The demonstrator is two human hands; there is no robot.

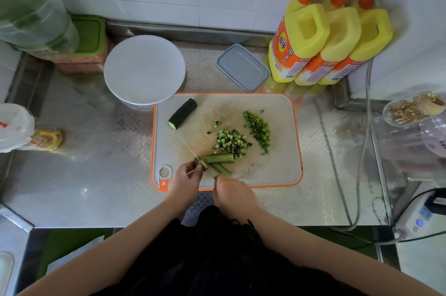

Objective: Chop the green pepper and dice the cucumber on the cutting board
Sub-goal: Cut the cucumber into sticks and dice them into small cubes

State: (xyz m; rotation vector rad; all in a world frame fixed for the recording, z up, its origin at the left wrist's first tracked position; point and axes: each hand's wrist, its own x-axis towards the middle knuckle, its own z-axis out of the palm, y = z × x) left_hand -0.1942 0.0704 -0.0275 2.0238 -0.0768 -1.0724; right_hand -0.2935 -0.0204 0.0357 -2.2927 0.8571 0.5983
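On the counter (101, 175), the cutting board (284, 126) carries everything the task needs. At its ten o'clock corner an uncut cucumber half (182, 114) is laid well apart from the work. At about seven o'clock the left hand (185, 181) is seen with its fingers curled round a short cucumber piece (200, 163), pinning it to the board; that grip is clamped on the piece. The knife (185, 144) is drawn through just beside those fingertips, its thin blade running toward eleven o'clock. The step is judged to be lengthwise splitting into strips, and it is best done with the left fingertips tucked back and the blade kept upright. Two cucumber strips (220, 158) are already laid just right of the blade, near six o'clock. The right hand (233, 190) is closed round the knife handle, wrist low, forearm coming up from five o'clock. Diced cucumber (230, 142) is heaped at centre, and chopped green pepper (258, 130) is banked toward two o'clock.
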